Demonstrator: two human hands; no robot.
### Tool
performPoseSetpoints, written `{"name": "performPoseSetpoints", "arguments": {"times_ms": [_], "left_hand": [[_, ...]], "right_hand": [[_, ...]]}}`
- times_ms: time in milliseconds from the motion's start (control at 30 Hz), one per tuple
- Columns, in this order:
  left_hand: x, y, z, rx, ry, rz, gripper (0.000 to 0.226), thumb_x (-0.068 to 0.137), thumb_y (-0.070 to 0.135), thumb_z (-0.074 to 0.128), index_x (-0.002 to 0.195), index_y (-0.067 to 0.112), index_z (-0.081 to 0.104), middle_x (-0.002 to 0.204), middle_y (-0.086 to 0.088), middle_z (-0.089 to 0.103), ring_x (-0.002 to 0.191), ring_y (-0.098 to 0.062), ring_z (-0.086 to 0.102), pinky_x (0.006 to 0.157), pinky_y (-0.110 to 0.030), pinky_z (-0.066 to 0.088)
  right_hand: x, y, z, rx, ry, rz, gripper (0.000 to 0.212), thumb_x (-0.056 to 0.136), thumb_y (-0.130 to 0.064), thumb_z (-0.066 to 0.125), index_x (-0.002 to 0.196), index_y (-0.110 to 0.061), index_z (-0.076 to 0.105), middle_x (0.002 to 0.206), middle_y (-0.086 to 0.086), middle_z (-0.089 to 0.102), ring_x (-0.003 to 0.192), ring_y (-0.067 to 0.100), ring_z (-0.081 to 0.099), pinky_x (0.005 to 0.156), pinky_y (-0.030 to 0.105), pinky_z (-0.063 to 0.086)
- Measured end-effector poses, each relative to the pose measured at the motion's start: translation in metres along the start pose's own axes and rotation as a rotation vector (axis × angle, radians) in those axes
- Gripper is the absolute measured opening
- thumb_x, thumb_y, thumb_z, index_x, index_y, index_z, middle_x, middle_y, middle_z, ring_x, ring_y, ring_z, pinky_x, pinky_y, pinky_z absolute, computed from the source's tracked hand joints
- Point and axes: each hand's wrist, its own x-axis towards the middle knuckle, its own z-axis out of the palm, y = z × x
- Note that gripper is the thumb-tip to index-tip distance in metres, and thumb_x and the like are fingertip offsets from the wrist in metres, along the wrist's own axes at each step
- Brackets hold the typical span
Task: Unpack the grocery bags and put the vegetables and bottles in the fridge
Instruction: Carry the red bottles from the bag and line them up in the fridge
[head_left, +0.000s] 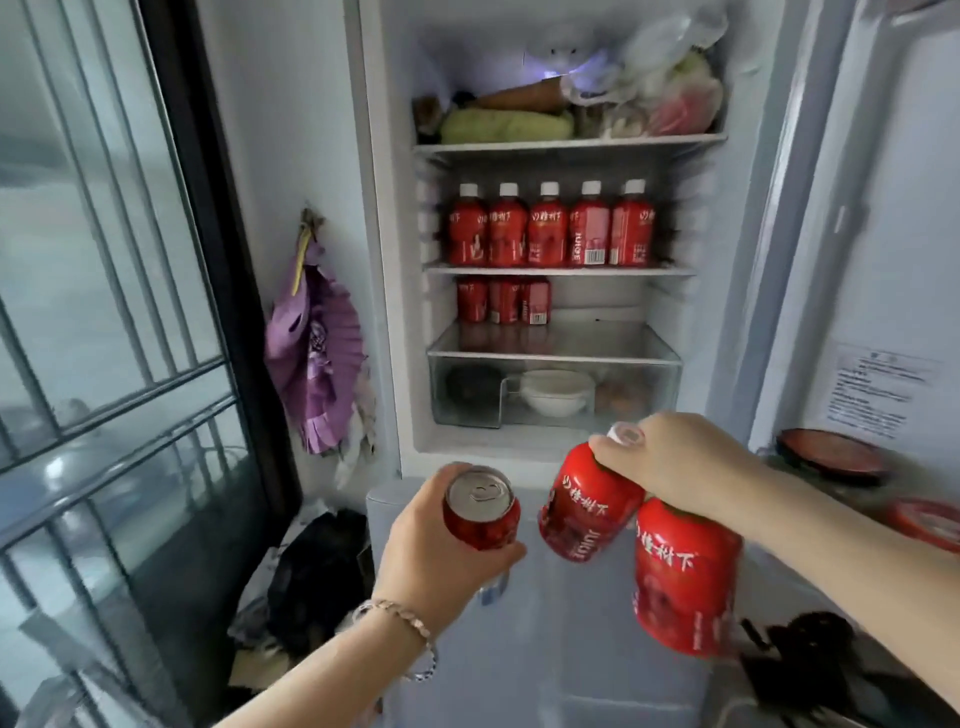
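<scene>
The job looks well advanced, by my reading. The fridge (387, 312) stands open with vegetables on its top shelf (571, 143): one corn cob (506, 126), one carrot (519, 96) and a heap of plastic bags (670, 78) whose number and contents I cannot make out. On the shelf below, five bottles (548, 228) with white caps stand upright in a single row, touching or nearly so. One shelf lower stand three red drinks (503, 300) at the left; their tops are hidden, so bottle or can I cannot tell. The drawer (556, 395) at the bottom holds one white bowl (556, 392) among things too dim to count. Three drinks are left to shelve, all in the hands in front of the fridge and below the drawer. The left hand (431, 545) has its fingers wrapped round one can (480, 512), top facing up. The right hand (670, 467) grips two at once by their necks: the upper bottle (587, 509), tilted, and the lower bottle (685, 577), hanging just beside it. A dark bag (322, 571) lies on the floor to the left; whether anything remains in it is hidden.
</scene>
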Motion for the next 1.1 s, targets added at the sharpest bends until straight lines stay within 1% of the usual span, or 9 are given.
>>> {"name": "performPoseSetpoints", "arguments": {"times_ms": [267,367,433,567,667,800,900,1000,1100], "left_hand": [[0.163,-0.025,0.043,-0.037,0.083,0.063,0.057,0.054,0.018,0.089,0.09,0.042,0.05,0.089,0.024,0.06,0.086,0.009,0.057,0.065,-0.001,0.043],[0.224,-0.024,0.05,-0.05,0.116,0.075,0.056,0.054,0.017,0.088,0.088,0.042,0.051,0.086,0.026,0.06,0.083,0.017,0.056,0.065,0.002,0.042],[0.261,-0.024,0.051,-0.048,0.165,0.083,0.056,0.055,0.02,0.088,0.088,0.044,0.049,0.086,0.028,0.057,0.079,0.02,0.054,0.064,0.004,0.04],[0.321,-0.027,0.057,-0.06,0.218,0.078,0.062,0.057,0.023,0.088,0.1,0.04,0.046,0.089,0.028,0.053,0.084,0.004,0.054,0.077,-0.014,0.043],[0.354,-0.034,0.061,-0.067,0.198,0.035,0.064,0.059,0.024,0.087,0.11,0.03,0.05,0.091,0.02,0.056,0.091,-0.008,0.058,0.082,-0.025,0.047],[0.389,-0.047,0.067,-0.106,0.172,-0.017,0.063,0.061,0.025,0.086,0.113,0.024,0.051,0.088,0.017,0.057,0.084,-0.007,0.059,0.076,-0.023,0.046],[0.407,-0.054,0.07,-0.081,0.101,-0.015,0.059,0.065,0.026,0.084,0.113,0.019,0.05,0.089,0.015,0.058,0.08,-0.004,0.057,0.066,-0.016,0.041],[0.421,-0.06,0.076,-0.101,0.053,-0.036,0.068,0.067,0.027,0.082,0.125,0.015,0.047,0.113,0.002,0.062,0.103,-0.016,0.061,0.082,-0.026,0.047],[0.404,-0.063,0.086,-0.027,0.177,0.018,0.074,0.077,0.024,0.074,0.137,0.015,0.032,0.138,-0.005,0.037,0.125,-0.02,0.041,0.103,-0.035,0.038]], "right_hand": [[0.164,-0.002,0.005,-0.018,0.04,-0.016,0.054,0.086,-0.064,0.041,0.057,-0.018,0.04,0.055,0.0,0.047,0.055,0.017,0.05,0.052,0.027,0.034],[0.221,-0.007,-0.002,-0.056,0.067,-0.033,0.056,0.086,-0.065,0.039,0.055,-0.019,0.031,0.052,-0.002,0.037,0.05,0.015,0.04,0.049,0.027,0.029],[0.251,-0.01,-0.009,-0.066,0.084,-0.027,0.055,0.085,-0.068,0.037,0.06,-0.019,0.039,0.058,-0.001,0.045,0.055,0.014,0.045,0.054,0.028,0.034],[0.295,-0.014,-0.013,-0.05,0.114,0.003,0.057,0.086,-0.067,0.04,0.063,-0.015,0.045,0.058,0.0,0.047,0.055,0.016,0.047,0.051,0.028,0.033],[0.315,-0.016,-0.009,-0.026,0.106,0.049,0.059,0.086,-0.067,0.04,0.062,-0.014,0.046,0.056,0.001,0.048,0.057,0.018,0.053,0.057,0.029,0.041],[0.335,-0.022,-0.003,-0.041,0.142,0.086,0.057,0.086,-0.068,0.039,0.061,-0.017,0.044,0.052,-0.002,0.044,0.052,0.015,0.046,0.052,0.027,0.034],[0.342,-0.03,0.004,-0.095,0.144,0.077,0.058,0.084,-0.071,0.036,0.071,-0.018,0.054,0.059,-0.002,0.05,0.062,0.017,0.052,0.057,0.029,0.038],[0.343,-0.041,0.005,-0.071,0.091,0.066,0.055,0.087,-0.067,0.038,0.065,-0.017,0.05,0.053,-0.001,0.047,0.055,0.015,0.048,0.052,0.027,0.034],[0.345,-0.044,0.005,-0.017,0.073,0.058,0.054,0.088,-0.063,0.042,0.059,-0.018,0.044,0.049,-0.002,0.044,0.049,0.014,0.044,0.049,0.027,0.031]]}}
